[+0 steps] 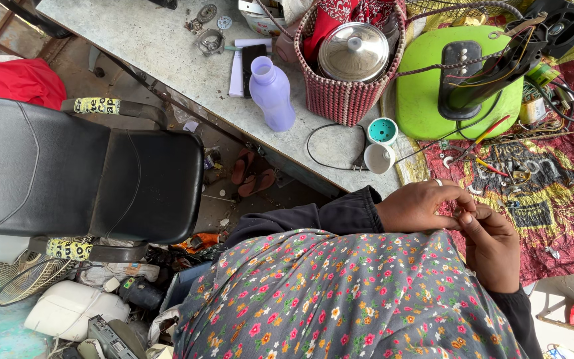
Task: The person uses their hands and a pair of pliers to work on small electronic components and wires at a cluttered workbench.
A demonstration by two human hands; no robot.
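Daylight falls flat on a grey speckled worktop (147, 46) running from 11 o'clock toward the centre. A black padded chair (68, 173) sits at 9 o'clock over a dirty floor (224, 199), with 2 sandals (252, 174) lying just beside the worktop's edge.

Tiny part (465, 214) pinched between fingertips.

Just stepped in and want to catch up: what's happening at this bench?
A person in a floral garment has both hands together at the bench edge. The left hand and the right hand pinch something too small to make out between their fingertips. In front of them, on a red printed sheet, lie screwdrivers and small parts beside a green fan base with loose wires. A woven basket and a lilac bottle stand further left.
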